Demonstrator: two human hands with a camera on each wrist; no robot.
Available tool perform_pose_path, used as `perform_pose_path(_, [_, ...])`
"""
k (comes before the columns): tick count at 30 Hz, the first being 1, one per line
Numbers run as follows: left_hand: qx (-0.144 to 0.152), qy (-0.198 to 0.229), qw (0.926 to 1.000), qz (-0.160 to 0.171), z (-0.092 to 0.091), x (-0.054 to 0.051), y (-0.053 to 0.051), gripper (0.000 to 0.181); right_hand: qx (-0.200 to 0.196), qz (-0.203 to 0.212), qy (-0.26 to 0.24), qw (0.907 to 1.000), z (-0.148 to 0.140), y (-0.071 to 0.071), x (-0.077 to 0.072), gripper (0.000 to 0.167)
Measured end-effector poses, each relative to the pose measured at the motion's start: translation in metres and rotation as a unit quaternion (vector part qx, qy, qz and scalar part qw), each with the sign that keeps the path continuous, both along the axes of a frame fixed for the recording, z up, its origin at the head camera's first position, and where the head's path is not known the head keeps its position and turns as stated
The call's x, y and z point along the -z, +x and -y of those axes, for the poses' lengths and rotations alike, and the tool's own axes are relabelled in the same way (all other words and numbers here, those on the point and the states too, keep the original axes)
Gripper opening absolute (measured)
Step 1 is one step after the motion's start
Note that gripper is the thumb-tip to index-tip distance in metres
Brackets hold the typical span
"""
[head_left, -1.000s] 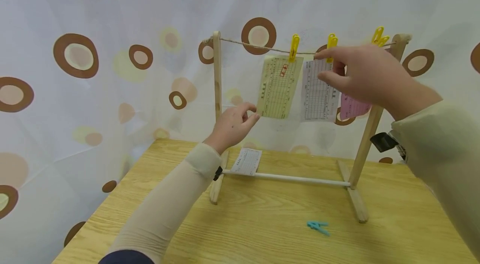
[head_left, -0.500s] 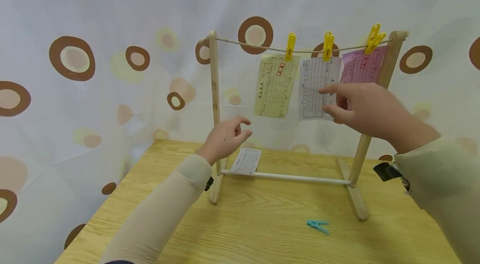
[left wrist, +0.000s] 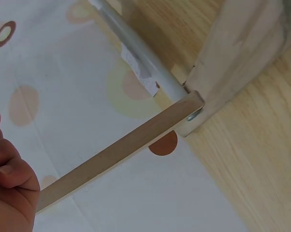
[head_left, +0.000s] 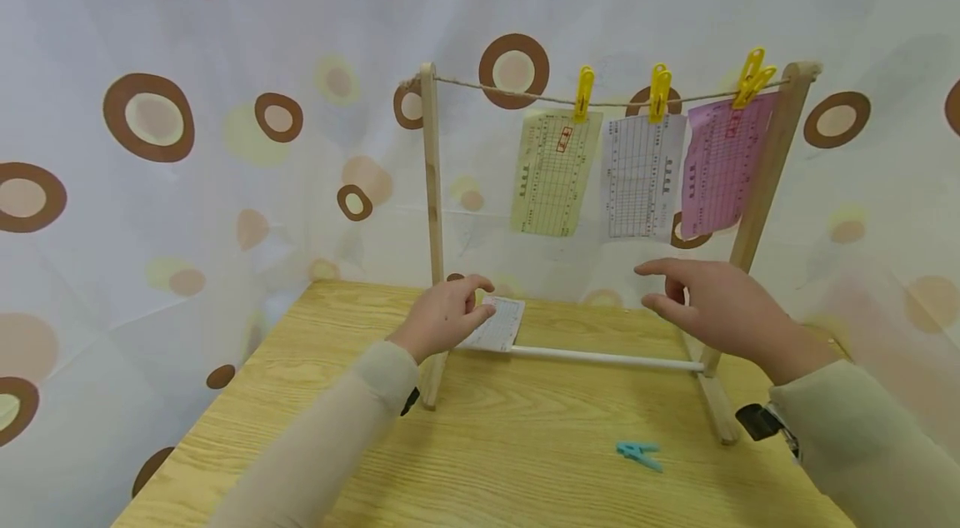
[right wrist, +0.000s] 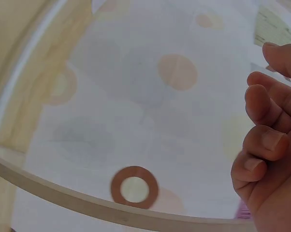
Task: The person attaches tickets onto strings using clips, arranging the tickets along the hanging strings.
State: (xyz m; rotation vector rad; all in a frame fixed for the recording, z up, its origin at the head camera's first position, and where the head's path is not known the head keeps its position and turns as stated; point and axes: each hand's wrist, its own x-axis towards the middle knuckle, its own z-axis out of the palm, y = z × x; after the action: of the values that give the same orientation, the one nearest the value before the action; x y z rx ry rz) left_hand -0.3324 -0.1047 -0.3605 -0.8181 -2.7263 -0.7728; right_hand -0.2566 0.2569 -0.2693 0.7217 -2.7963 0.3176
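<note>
A yellow-green slip (head_left: 557,174), a white slip (head_left: 642,178) and a pink slip (head_left: 726,166) hang from a string, held by yellow clips (head_left: 584,95). My left hand (head_left: 442,318) is in the air beside the rack's left post, holding nothing, and partly covers a printed white paper (head_left: 501,326) lying on the table. Below the white and pink slips hovers my right hand (head_left: 716,307), its fingers loosely bent and empty. In the right wrist view the right hand (right wrist: 273,145) touches nothing.
The wooden rack has a left post (head_left: 433,178), a right post (head_left: 772,161) and a white lower rod (head_left: 600,356). A blue clip (head_left: 639,455) lies on the wooden table (head_left: 480,461) in front of it. A dotted curtain (head_left: 225,28) hangs behind.
Both hands have moved down, the left from near the yellow-green slip's lower corner, the right from in front of the white slip and its clip. The pink slip is now uncovered.
</note>
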Motion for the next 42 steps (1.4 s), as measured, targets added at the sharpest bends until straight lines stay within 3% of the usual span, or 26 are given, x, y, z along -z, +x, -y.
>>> perform_pose_path(9, [0.005,-0.037,0.9992,0.016,0.000,0.028,-0.002,0.036,0.008,0.053,-0.045,0.9975,-0.014,0.006,0.055,0.045])
perform_pose_path(14, [0.009,-0.068,0.9966,0.044,0.000,0.042,-0.006,0.038,0.013,0.093,-0.058,0.9939,-0.022,0.010,0.081,0.046])
perform_pose_path(22, [0.000,-0.112,0.9894,0.092,-0.005,0.062,-0.013,0.037,0.003,0.183,-0.085,0.9794,-0.039,0.018,0.115,0.048])
perform_pose_path(30, [-0.005,-0.147,0.9869,0.066,-0.011,0.068,-0.020,0.040,-0.039,0.239,-0.087,0.9663,-0.052,0.022,0.144,0.048])
perform_pose_path(36, [-0.011,-0.155,0.9854,0.068,-0.010,0.070,-0.020,0.038,-0.040,0.290,-0.103,0.9506,-0.052,0.027,0.157,0.053])
perform_pose_path(42, [-0.013,-0.161,0.9845,0.069,-0.011,0.069,-0.018,0.031,-0.039,0.298,-0.102,0.9481,-0.047,0.032,0.163,0.055])
